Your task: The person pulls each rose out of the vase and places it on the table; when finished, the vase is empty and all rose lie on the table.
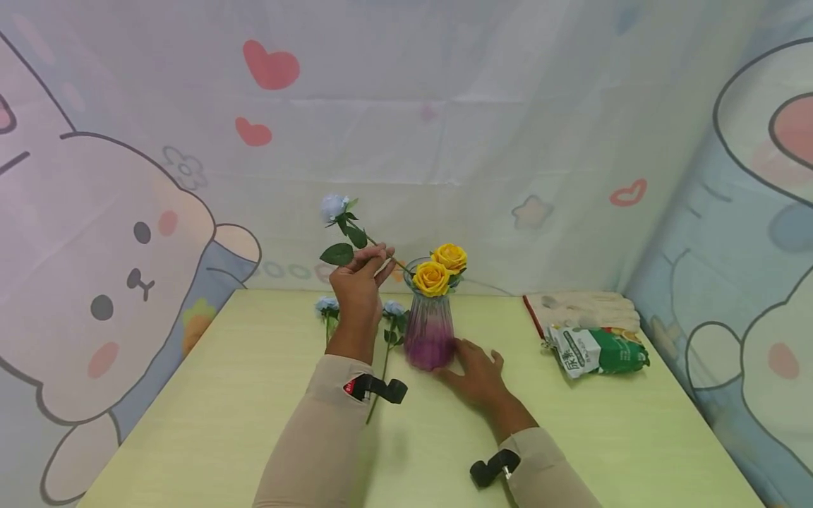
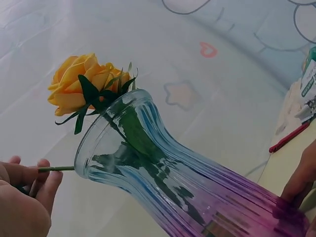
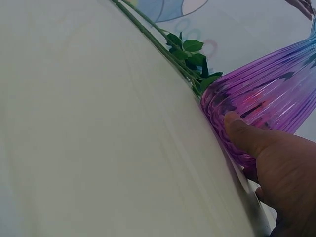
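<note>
Blue flower (image 1: 334, 208), stem pinched in left grip (image 1: 358, 283), reaches rim of vase (image 1: 429, 335); right grip (image 1: 475, 374) partly spread, holding vase base; two yellow roses (image 1: 432, 279) inside

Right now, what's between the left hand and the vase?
A short length of green stem, pinched by the left hand and reaching toward the rim of the vase; the left wrist view shows it.

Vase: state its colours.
The vase is bluish above, purple below; left wrist view shows it best.
</note>
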`<state>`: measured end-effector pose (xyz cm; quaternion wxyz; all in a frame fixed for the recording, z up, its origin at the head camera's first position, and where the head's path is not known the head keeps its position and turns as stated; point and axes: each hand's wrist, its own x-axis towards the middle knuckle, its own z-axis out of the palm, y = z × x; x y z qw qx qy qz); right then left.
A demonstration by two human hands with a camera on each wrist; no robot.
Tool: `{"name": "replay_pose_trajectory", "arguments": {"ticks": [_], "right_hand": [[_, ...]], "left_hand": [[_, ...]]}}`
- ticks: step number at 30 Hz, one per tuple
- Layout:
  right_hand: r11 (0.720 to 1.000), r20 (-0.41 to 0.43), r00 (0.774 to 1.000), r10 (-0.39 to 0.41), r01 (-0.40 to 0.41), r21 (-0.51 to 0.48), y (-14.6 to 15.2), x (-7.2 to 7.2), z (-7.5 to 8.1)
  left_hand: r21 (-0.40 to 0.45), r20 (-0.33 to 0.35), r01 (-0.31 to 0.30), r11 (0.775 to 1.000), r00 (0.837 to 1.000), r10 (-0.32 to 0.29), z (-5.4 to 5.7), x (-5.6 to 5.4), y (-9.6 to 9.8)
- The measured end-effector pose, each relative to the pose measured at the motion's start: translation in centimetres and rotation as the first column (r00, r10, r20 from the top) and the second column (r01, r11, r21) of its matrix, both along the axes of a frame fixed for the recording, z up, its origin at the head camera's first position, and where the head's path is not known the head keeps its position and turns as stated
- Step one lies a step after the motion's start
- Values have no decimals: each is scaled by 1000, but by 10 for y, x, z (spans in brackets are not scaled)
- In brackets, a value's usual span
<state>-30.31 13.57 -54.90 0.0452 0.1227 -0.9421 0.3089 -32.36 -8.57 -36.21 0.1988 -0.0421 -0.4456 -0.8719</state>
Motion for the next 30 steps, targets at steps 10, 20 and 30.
{"name": "replay_pose_trajectory", "arguments": {"ticks": [10,20,30], "right_hand": [[1000,7,1000,0,0,-8,0,2,3],[1000,-12,1000,2,-2,4,2,-1,1],[1000,-3,1000,7,-7,-6,1,1,2]], "left_hand": [[40,35,37,999,999,-38,-5,-5,-2],[-16,38,112,994,993,-111,-2,-6,-1],[-169,13,162,972,987,-162,-10,-4,-4]]}}
